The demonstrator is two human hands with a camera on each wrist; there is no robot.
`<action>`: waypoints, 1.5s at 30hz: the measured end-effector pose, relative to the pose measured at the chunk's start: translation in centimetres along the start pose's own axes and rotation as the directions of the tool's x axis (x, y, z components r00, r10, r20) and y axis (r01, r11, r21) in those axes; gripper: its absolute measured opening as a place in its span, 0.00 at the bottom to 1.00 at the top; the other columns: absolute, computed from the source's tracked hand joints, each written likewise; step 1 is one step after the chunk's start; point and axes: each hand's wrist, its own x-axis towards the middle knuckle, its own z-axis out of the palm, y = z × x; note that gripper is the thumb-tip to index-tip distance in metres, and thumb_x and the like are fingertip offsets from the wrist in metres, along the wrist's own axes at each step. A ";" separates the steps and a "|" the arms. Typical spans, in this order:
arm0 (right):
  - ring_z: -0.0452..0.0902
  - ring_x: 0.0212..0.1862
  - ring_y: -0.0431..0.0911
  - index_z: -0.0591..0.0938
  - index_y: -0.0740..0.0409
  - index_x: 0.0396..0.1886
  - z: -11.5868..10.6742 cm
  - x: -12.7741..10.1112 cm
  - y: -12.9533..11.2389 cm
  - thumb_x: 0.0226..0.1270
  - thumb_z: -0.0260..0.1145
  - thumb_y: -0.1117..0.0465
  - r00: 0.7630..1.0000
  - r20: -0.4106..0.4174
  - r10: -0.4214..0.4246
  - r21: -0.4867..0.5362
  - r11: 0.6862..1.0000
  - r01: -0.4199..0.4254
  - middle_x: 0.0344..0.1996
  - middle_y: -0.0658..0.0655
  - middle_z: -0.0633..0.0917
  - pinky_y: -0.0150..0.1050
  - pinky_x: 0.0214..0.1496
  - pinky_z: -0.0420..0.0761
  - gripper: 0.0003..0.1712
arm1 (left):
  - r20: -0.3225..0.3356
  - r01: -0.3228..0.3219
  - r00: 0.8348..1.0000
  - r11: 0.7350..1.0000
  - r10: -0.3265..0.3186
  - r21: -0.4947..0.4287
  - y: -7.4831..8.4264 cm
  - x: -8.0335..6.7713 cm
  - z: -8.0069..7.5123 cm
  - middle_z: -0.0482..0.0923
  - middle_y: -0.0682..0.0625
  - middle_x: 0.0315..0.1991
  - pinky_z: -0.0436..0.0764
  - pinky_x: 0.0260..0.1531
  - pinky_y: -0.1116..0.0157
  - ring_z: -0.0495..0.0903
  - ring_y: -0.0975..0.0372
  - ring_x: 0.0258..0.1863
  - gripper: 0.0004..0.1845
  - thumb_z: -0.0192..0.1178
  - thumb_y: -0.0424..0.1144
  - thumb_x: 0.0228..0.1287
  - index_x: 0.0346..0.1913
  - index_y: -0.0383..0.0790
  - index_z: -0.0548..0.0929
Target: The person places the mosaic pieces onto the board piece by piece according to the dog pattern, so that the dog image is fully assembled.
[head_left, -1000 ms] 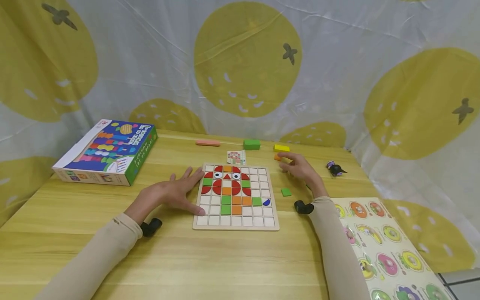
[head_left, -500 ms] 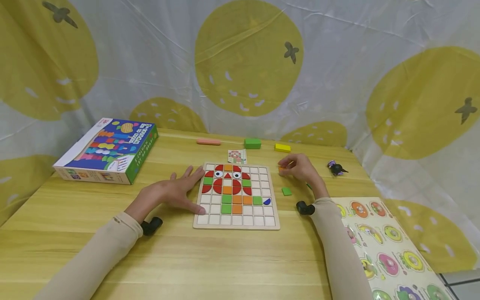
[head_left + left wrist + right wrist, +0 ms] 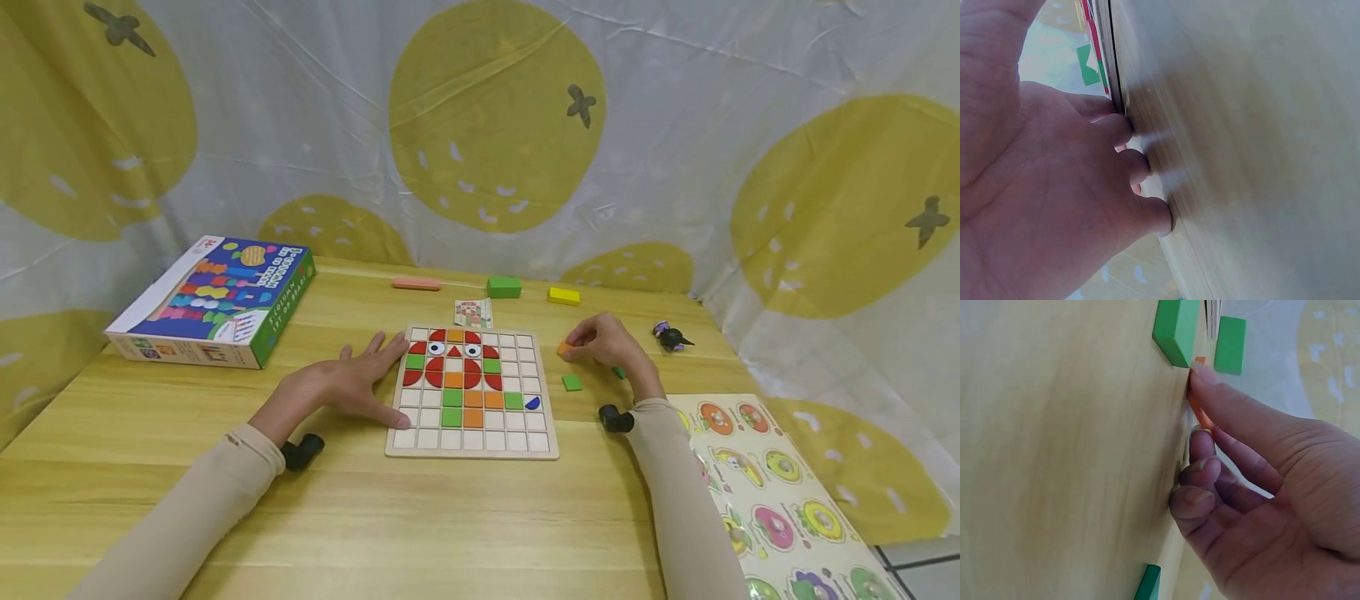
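Right hand (image 3: 611, 343) pinched the orange piece (image 3: 564, 347) just off the puzzle board's (image 3: 474, 392) right edge; left hand (image 3: 352, 383) lay flat, fingers straight, against its left edge.

Advice: lift the piece clear of the rim and lower it flat into a cell. Open worktop (image 3: 420, 517) lay nearer than both hands; a green tile (image 3: 572, 382) sat just below the right hand.

A pale wooden table (image 3: 465, 517) carried everything. At its middle lay the grid puzzle board (image 3: 474, 392). Behind the board sat a small pattern card (image 3: 473, 313), a pink bar (image 3: 416, 284), a green block (image 3: 504, 287) and a yellow block (image 3: 563, 296) — all near the far edge. Left of the board lay a colourful box (image 3: 213, 302). Right of it lay a green tile (image 3: 572, 382), a small dark toy (image 3: 671, 337) and — nearer the front — a knobbed picture puzzle (image 3: 780, 500).
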 end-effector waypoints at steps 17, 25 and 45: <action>0.78 0.29 0.44 0.94 0.64 0.42 0.0 -1.5 -3.8 0.71 0.77 0.65 0.977 0.165 -0.135 0.156 0.982 0.109 0.34 0.57 0.93 0.33 0.33 0.78 0.06 | -0.002 -0.002 1.000 1.000 0.002 -0.003 0.0 0.0 0.0 0.32 0.34 0.88 0.31 0.79 0.29 0.28 0.37 0.86 0.71 0.75 0.68 0.61 0.88 0.34 0.40; 0.78 0.28 0.43 0.95 0.64 0.40 1.6 -1.3 -7.0 0.68 0.78 0.68 0.886 0.391 -0.250 0.249 0.955 0.159 0.33 0.55 0.93 0.32 0.32 0.80 0.04 | -0.004 0.001 1.000 1.000 -0.001 -0.006 -0.1 -0.1 0.1 0.33 0.35 0.89 0.31 0.79 0.29 0.28 0.37 0.86 0.71 0.75 0.68 0.61 0.88 0.35 0.41; 0.82 0.25 0.41 0.93 0.61 0.34 4.9 -1.5 -10.5 0.66 0.80 0.66 0.762 0.557 -0.332 0.211 0.943 0.256 0.27 0.52 0.92 0.30 0.27 0.77 0.03 | -0.008 0.017 1.000 1.000 -0.017 0.003 0.2 -0.1 0.0 0.34 0.34 0.88 0.32 0.79 0.29 0.29 0.36 0.86 0.71 0.75 0.68 0.60 0.88 0.35 0.42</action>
